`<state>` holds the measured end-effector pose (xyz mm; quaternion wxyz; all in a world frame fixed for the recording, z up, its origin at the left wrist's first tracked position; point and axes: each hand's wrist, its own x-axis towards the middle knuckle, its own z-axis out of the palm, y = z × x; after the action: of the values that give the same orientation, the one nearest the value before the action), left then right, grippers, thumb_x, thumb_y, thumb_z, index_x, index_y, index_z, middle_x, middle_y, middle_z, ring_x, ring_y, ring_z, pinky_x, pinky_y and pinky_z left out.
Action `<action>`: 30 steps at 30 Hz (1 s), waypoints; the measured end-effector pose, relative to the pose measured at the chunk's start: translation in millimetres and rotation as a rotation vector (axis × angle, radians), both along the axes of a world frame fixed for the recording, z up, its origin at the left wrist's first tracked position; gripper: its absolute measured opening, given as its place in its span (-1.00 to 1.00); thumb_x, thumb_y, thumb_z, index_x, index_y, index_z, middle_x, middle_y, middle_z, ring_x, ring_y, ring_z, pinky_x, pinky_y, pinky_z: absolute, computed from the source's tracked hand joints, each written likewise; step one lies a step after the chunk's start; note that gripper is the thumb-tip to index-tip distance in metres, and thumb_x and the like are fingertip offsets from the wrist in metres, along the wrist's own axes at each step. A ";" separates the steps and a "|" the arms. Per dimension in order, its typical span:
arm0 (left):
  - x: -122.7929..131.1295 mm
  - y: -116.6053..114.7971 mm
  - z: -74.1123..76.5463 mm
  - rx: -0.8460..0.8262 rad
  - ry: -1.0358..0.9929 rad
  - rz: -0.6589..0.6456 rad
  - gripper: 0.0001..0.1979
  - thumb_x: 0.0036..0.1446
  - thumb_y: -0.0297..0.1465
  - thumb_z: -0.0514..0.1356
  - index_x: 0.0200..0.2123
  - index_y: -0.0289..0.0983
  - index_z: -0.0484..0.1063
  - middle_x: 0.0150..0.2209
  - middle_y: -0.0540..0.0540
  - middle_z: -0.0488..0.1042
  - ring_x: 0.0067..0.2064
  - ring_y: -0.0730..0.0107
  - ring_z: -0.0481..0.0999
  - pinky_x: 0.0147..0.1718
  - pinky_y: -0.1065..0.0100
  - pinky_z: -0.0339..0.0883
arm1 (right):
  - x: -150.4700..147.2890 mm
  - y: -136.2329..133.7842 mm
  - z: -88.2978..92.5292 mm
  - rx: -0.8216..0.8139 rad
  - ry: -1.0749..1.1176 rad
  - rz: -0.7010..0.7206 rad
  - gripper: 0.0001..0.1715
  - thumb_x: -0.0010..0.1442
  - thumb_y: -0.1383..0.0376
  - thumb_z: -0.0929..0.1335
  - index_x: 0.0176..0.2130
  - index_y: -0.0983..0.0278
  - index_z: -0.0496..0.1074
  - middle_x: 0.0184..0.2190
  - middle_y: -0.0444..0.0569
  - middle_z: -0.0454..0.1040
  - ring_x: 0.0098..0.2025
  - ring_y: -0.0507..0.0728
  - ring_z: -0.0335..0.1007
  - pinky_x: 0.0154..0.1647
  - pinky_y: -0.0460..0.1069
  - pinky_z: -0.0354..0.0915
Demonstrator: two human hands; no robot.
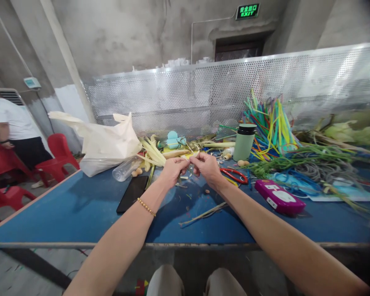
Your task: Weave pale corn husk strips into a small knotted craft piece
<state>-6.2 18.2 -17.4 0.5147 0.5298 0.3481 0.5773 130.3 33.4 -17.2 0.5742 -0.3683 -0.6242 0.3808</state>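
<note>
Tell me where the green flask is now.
In the head view, the green flask stands right of centre on the blue table, beyond the right hand and beside the colourful strips.

A white plastic bag (109,144) slumps at the left of the blue desk (80,216), with a clear bottle (122,170) lying just beside it. Nearer the front, a black phone (132,195) lies flat. To the right, a pale green tumbler (244,146) with a dark lid stands upright, and a magenta box (279,197) lies nearer the front. A perforated metal screen (203,96) runs behind; above it glows a green exit sign (247,11). At far left, a person in a white shirt (15,119) stands near red plastic chairs (60,152).
</note>
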 end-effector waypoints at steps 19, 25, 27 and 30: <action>6.9 5.4 -2.5 -0.033 0.027 0.052 -0.74 -0.17 -0.43 0.37 -0.67 -0.34 0.34 -0.71 0.06 0.22 -0.64 0.62 0.11 -0.58 0.40 -0.14 | -0.5 5.0 -0.3 -0.081 -0.003 -0.005 -0.73 0.00 0.20 0.46 -0.54 0.25 0.34 -0.66 -0.08 0.49 -0.63 0.11 0.46 -0.66 -0.07 0.34; 0.9 6.3 -3.7 -0.072 0.001 -0.017 -0.70 -0.11 -0.34 0.40 -0.63 -0.36 0.37 -0.65 0.00 0.31 -0.62 0.59 0.19 -0.59 0.42 -0.06 | 2.8 5.5 -0.3 -0.022 -0.048 0.015 -0.69 -0.03 0.15 0.48 -0.54 0.25 0.34 -0.65 -0.08 0.48 -0.60 0.12 0.46 -0.68 -0.07 0.32; -2.3 6.4 -2.3 -0.133 -0.057 -0.088 -0.65 0.00 -0.20 0.35 -0.56 -0.36 0.41 -0.59 -0.07 0.38 -0.58 0.52 0.29 -0.56 0.40 0.09 | 4.7 6.5 -0.6 0.003 -0.056 0.023 -0.69 -0.02 0.13 0.47 -0.53 0.25 0.35 -0.65 -0.08 0.49 -0.61 0.11 0.44 -0.67 -0.07 0.32; -5.5 7.5 -1.4 -0.181 -0.119 -0.165 -0.54 0.08 -0.03 0.26 -0.50 -0.36 0.44 -0.52 -0.13 0.44 -0.52 0.44 0.38 -0.51 0.38 0.19 | 6.8 8.2 -1.2 0.015 -0.053 0.028 -0.70 -0.01 0.12 0.45 -0.53 0.25 0.36 -0.66 -0.10 0.48 -0.63 0.08 0.40 -0.67 -0.07 0.32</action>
<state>-11.8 25.7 -18.8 0.6260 0.4727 0.3229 0.5295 137.1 41.6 -18.4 0.5549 -0.3651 -0.6469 0.3745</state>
